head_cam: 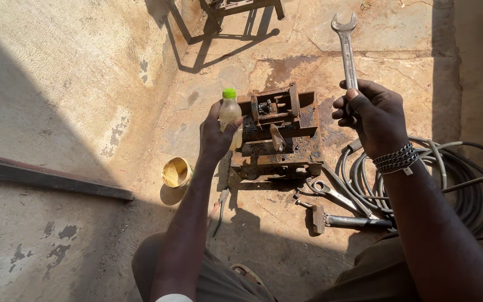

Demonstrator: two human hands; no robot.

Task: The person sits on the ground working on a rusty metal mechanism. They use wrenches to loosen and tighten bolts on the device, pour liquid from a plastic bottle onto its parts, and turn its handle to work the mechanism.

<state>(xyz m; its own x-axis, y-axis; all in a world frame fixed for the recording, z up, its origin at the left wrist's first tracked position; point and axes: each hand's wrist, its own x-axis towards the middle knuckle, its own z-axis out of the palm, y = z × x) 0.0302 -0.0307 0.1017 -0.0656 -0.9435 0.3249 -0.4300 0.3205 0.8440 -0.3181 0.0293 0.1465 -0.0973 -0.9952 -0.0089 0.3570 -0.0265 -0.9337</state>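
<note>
Here, left fingers grip a green-capped bottle; right fingers clasp a spanner.

My head camera is looking steeply down past my knees at the cracked, sunlit concrete floor. It is facing forward and sitting close over my raised hands, so the rusty block-shaped metal assembly is lying mid-frame, with the coiled grey hose running off the right edge. Only this one view is recording.
</note>
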